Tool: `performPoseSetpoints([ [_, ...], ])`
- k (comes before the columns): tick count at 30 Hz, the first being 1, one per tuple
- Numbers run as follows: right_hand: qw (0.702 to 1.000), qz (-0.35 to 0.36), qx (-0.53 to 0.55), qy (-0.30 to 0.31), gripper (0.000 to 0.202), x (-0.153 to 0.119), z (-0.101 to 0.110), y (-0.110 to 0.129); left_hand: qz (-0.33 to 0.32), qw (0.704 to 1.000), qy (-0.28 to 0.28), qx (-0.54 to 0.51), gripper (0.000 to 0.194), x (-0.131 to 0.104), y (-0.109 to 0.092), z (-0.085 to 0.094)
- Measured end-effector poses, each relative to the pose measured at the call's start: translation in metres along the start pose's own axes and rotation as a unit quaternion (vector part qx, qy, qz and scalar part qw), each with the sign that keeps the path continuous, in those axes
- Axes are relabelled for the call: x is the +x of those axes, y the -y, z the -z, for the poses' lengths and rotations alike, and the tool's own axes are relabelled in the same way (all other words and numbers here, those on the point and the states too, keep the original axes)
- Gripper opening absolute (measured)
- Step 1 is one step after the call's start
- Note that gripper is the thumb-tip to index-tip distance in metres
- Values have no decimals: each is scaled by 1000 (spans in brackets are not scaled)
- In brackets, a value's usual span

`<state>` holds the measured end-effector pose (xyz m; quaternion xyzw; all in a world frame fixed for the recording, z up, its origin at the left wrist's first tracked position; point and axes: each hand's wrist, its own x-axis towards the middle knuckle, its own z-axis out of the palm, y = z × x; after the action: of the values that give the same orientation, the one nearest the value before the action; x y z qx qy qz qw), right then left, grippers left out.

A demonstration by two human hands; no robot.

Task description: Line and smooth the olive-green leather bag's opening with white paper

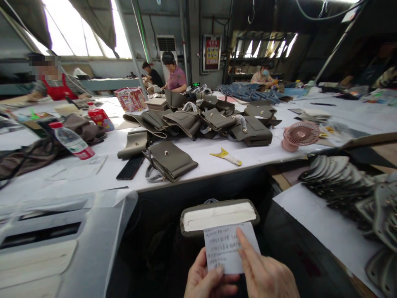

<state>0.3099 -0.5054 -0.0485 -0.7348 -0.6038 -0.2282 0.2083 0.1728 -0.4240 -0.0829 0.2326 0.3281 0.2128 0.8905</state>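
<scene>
A small white paper note with handwritten lines is held up in front of me. My left hand grips its lower left corner, thumb on the front and fingers behind. Across the note's right side lies my right hand, index finger stretched out over the writing; its thumb is hidden. Just behind the note, a grey-brown bag shows its long rim with white filling or paper inside. The note covers part of this bag's near side.
The white table ahead carries piled grey-brown bags, a phone, a yellow-and-white tool, a pink fan and a water bottle. Stacked curved pieces lie right; a plastic-covered box stands left. Several people work beyond.
</scene>
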Motion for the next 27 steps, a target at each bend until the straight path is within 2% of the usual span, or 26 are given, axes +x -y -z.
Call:
performPoseSetpoints([
  [14, 1000, 1, 6, -2, 48, 2, 3, 0, 0, 1000, -8, 16, 53, -3, -2, -4],
  [27, 1000, 4, 14, 13, 44, -1, 2, -1, -4, 1000, -2, 15, 56, 0, 2, -1],
])
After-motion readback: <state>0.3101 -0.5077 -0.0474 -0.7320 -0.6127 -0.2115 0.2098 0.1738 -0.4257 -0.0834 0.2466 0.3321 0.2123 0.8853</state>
